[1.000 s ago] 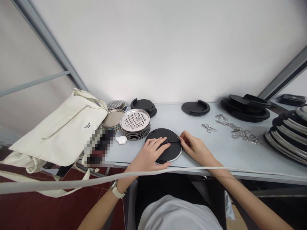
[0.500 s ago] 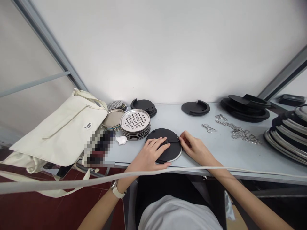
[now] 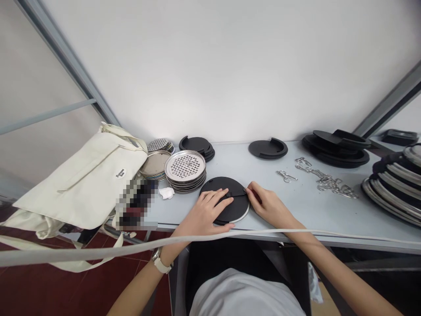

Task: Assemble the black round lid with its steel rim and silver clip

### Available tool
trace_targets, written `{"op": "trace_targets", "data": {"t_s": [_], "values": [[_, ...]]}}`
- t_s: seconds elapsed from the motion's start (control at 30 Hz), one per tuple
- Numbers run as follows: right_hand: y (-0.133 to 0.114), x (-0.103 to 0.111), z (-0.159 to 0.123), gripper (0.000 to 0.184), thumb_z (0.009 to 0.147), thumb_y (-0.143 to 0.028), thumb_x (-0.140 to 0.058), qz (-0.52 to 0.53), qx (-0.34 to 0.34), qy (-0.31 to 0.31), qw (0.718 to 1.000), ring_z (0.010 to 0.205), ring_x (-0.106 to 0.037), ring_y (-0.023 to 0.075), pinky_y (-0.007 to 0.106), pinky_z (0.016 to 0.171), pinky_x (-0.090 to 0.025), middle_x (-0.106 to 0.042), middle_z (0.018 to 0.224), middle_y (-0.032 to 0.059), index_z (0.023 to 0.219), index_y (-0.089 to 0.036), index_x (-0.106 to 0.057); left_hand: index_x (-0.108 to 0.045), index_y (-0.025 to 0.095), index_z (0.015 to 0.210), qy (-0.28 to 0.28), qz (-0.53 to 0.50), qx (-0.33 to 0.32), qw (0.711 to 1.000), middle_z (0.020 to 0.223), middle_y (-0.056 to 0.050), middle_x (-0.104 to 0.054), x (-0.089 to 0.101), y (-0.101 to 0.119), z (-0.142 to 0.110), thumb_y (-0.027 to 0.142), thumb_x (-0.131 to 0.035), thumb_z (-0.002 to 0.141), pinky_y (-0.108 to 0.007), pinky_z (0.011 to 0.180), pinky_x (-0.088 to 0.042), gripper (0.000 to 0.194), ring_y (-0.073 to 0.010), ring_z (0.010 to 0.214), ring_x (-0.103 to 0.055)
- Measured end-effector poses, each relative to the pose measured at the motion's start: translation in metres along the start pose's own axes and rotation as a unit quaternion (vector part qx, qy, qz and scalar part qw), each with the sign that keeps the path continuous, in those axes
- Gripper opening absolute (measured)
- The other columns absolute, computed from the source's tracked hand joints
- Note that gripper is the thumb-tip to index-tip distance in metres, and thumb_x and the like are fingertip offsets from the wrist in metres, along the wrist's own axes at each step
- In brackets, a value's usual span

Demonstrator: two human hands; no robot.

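Observation:
A black round disc (image 3: 226,210) with a pale rim along its lower right side lies flat near the table's front edge. A short black band (image 3: 236,193) crosses its face toward the right. My left hand (image 3: 210,208) rests on the disc's left half, fingers spread and stretched out over it. At the right rim, my right hand (image 3: 263,199) pinches thumb and forefinger together where the band meets the edge. What sits between those fingertips is too small and hidden to name.
Perforated metal discs (image 3: 185,166) stand stacked at left, beside a white bag (image 3: 75,180). Black round holders (image 3: 268,149) lie along the wall. Metal clips (image 3: 332,182) are scattered at right, near a tall stack of discs (image 3: 394,188). A white cable (image 3: 131,246) crosses in front.

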State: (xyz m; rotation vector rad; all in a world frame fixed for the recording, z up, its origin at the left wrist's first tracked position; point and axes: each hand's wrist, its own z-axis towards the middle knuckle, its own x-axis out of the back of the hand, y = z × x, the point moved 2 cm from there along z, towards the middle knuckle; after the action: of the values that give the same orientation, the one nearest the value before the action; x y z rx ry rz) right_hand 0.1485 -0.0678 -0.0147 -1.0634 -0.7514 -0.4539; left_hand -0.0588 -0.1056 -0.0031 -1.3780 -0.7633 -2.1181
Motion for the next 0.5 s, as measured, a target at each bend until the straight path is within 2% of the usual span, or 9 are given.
{"op": "trace_targets", "data": {"t_s": [0.5], "values": [[0.0049,-0.0042,-0.0006,0.020,0.094,-0.035,-0.033,-0.018,-0.007,-0.010,1.000,0.045,-0.042,0.0131,0.024,0.050,-0.031,-0.043,0.055,-0.0048,0.078,-0.024,-0.038,-0.045,0.019,0.132,0.000,0.002,0.000,1.000,0.146,-0.009,-0.036,-0.0003,-0.0006,-0.0001,0.046,-0.057,0.085,-0.040,0.107,-0.029,0.056,-0.0246,0.132,-0.034]]}}
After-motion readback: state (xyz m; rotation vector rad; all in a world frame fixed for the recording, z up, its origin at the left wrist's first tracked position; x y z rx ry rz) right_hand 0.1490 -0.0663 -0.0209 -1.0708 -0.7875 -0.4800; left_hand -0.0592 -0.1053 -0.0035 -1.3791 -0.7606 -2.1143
